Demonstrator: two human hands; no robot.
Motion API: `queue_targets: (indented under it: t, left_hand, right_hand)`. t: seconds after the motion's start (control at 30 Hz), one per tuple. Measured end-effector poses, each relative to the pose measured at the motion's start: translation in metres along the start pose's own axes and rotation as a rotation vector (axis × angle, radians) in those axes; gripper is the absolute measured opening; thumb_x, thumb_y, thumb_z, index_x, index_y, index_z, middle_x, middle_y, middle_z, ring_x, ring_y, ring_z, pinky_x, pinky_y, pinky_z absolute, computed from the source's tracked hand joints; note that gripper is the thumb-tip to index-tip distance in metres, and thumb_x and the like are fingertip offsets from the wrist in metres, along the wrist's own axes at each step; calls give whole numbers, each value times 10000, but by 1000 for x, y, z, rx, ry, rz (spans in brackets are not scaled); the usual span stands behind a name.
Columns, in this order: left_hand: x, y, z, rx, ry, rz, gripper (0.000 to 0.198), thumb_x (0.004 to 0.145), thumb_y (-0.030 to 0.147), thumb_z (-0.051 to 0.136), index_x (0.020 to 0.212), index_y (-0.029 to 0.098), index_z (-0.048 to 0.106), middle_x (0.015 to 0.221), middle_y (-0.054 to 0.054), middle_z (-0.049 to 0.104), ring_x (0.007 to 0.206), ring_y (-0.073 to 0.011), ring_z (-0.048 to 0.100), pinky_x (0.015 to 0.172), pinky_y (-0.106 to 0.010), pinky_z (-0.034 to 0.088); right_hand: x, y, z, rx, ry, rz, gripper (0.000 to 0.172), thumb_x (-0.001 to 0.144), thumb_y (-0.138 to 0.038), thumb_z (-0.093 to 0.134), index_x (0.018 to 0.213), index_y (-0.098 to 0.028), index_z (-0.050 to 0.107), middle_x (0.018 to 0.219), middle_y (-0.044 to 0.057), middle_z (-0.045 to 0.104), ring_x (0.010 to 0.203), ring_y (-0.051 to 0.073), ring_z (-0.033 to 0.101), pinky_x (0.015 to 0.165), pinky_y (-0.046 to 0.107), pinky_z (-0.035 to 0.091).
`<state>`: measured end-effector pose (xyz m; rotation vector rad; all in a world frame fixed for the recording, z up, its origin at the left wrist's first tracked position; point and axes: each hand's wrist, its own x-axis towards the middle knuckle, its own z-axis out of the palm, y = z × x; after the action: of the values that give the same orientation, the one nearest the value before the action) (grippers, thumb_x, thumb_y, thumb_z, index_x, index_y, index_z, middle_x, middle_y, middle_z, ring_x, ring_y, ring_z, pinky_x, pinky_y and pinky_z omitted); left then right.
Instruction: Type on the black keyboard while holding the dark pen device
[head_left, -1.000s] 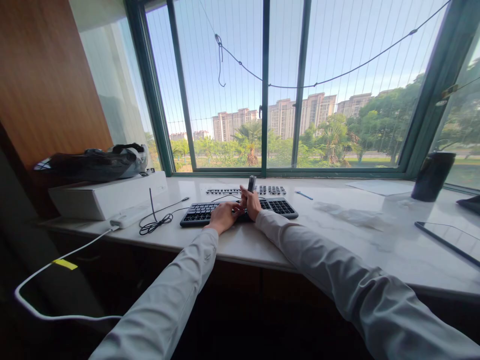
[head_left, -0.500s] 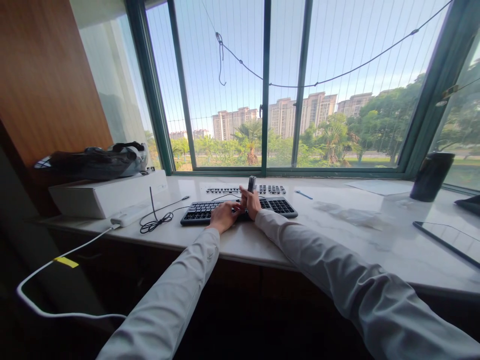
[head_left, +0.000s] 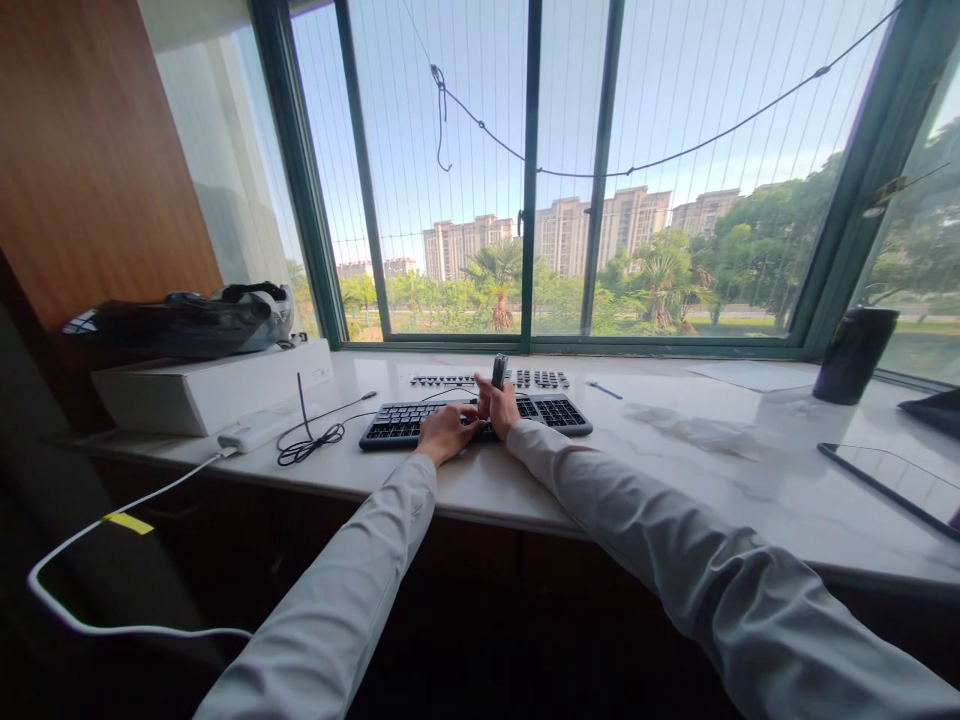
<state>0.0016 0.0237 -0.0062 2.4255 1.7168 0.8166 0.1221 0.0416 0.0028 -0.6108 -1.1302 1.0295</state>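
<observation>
A black keyboard (head_left: 555,412) lies on the pale stone windowsill counter (head_left: 675,470), and its reflection or a second row of keys (head_left: 540,379) shows just behind it. My left hand (head_left: 445,432) rests on the keyboard's middle keys, fingers bent. My right hand (head_left: 499,408) is closed around a small dark upright tool (head_left: 499,369) held over the keys, right beside my left hand. Both arms wear light grey sleeves.
A white box (head_left: 210,392) with a black bag (head_left: 180,320) on top stands at the left, with a coiled black cable (head_left: 311,445) and a white cable (head_left: 112,545). At the right are a dark cup (head_left: 853,355), a tablet (head_left: 892,475), paper (head_left: 750,375) and a blue pen (head_left: 602,389).
Almost nothing differs; the view has shifted slightly left and both hands stay on the keyboard with the dark tool still held upright.
</observation>
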Motion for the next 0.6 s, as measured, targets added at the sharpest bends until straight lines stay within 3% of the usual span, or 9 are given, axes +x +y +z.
queue_targets:
  t: [0.23, 0.4, 0.6]
  left_hand:
    - [-1, 0, 1, -33, 15, 16, 318, 807, 560, 579, 1026, 375, 714, 1059, 45, 714, 1002, -220, 638, 859, -320, 468]
    - [-2, 1, 0, -9, 0, 33, 340, 832, 575, 541, 1055, 381, 709, 1079, 33, 708, 1021, -219, 631, 868, -317, 462]
    - [-3, 3, -2, -7, -14, 32, 348, 839, 573, 530, 1067, 374, 703, 1097, 23, 703, 1034, -232, 620, 883, -340, 455]
  right_hand:
    - [8, 4, -5, 117, 2, 37, 524, 704, -439, 712, 537, -230, 262, 448, -94, 200, 375, 45, 169, 354, 225, 159]
    - [14, 2, -8, 197, 72, 117, 499, 755, -413, 649, 549, -232, 232, 437, -99, 161, 370, 50, 138, 342, 228, 138]
    - [17, -1, -10, 262, 95, 145, 459, 794, -465, 610, 562, -220, 300, 412, -105, 162, 368, 51, 123, 340, 210, 123]
